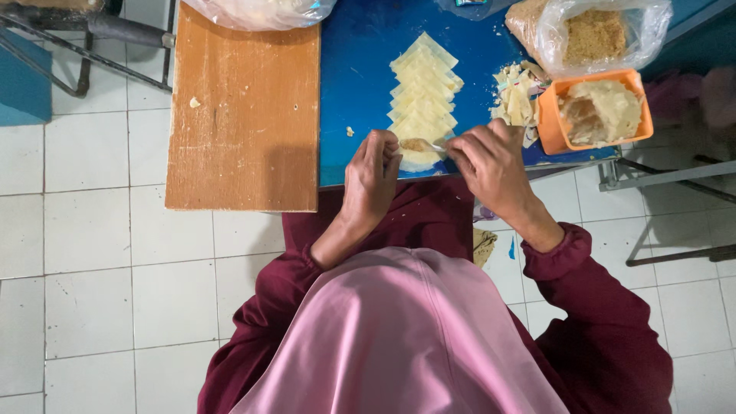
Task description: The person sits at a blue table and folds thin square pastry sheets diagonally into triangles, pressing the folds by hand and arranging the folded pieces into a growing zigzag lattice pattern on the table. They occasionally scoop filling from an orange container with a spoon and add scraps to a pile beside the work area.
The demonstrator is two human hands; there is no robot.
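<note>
A row of pale yellow square wrappers (423,92) lies overlapped on the blue table (356,77). My right hand (491,165) holds a small metal spoon (429,145) whose tip carries brownish filling over the nearest wrapper (420,159). My left hand (370,175) has its fingers curled onto that wrapper's left edge. Both hands work at the table's near edge, close together.
An orange tub (550,123) of pale filling stands to the right, with a heap of wrapper scraps (515,96) beside it. Behind it sits a clear bag of brown crumbs (594,34). A wooden board (245,107) adjoins the table on the left. White floor tiles lie below.
</note>
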